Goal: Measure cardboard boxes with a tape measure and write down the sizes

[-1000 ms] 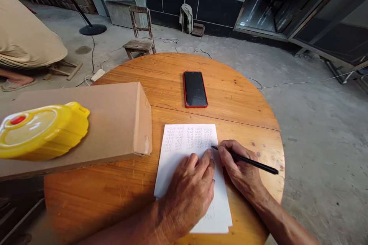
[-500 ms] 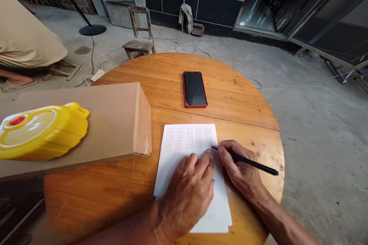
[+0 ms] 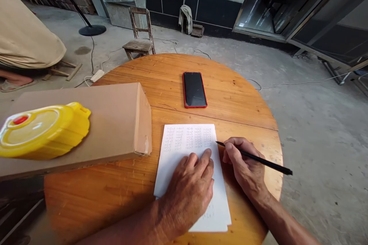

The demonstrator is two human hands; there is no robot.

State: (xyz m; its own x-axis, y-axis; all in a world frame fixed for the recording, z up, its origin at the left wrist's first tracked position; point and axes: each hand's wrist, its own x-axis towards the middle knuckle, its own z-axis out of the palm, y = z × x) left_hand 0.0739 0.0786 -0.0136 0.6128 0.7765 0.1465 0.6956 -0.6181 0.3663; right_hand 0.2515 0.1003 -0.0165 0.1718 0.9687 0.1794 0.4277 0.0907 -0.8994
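White sheets of paper (image 3: 169,168) lie stacked on the round wooden table (image 3: 241,122), with columns of small handwritten characters across the upper part. My left hand (image 3: 192,187) rests flat on the paper, fingers stretched toward the writing, and covers the middle of the sheet. In my right hand (image 3: 245,164) a slim black pen (image 3: 267,163) is pinched between thumb and fingers. Its tip is just off the paper's right edge, level with the lower written rows, and it appears raised from the sheet.
A black phone in a red case (image 3: 195,90) lies beyond the paper. At left, a cardboard box (image 3: 115,103) carries a yellow plastic container (image 3: 48,132) with a red button. Behind the table stand a small wooden chair (image 3: 139,44) and a stand base (image 3: 92,30). Someone sits at far left.
My right hand has shifted to the right with the pen, whose tip has left the written rows for the paper's right edge. My left hand has stayed in place.
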